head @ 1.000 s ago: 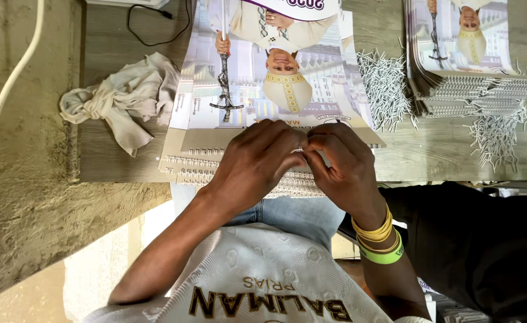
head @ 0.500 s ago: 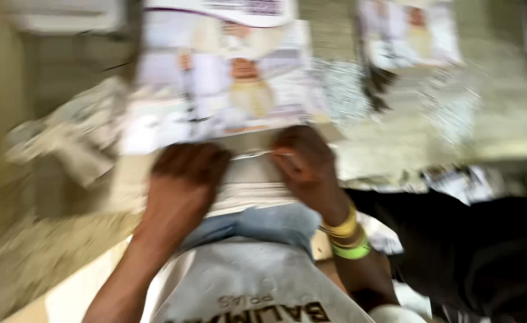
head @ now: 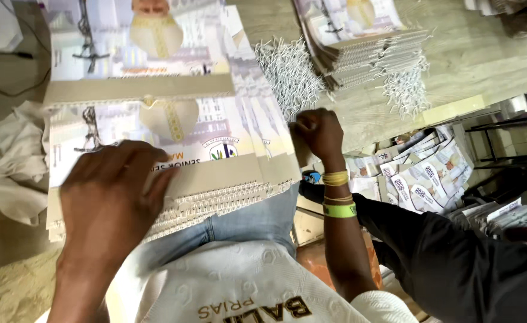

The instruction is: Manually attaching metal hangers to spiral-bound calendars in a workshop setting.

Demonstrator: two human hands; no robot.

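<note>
Left hand is pressing spread fingers on the calendars at the bench's near edge; right hand is hanging fisted beside wires.

Left hand covers part of the calendar stack

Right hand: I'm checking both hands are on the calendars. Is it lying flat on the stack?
No, the right hand is a closed fist at the stack's right edge; only the left hand lies flat on it.

glossy paper calendars, white wire bindings
</note>
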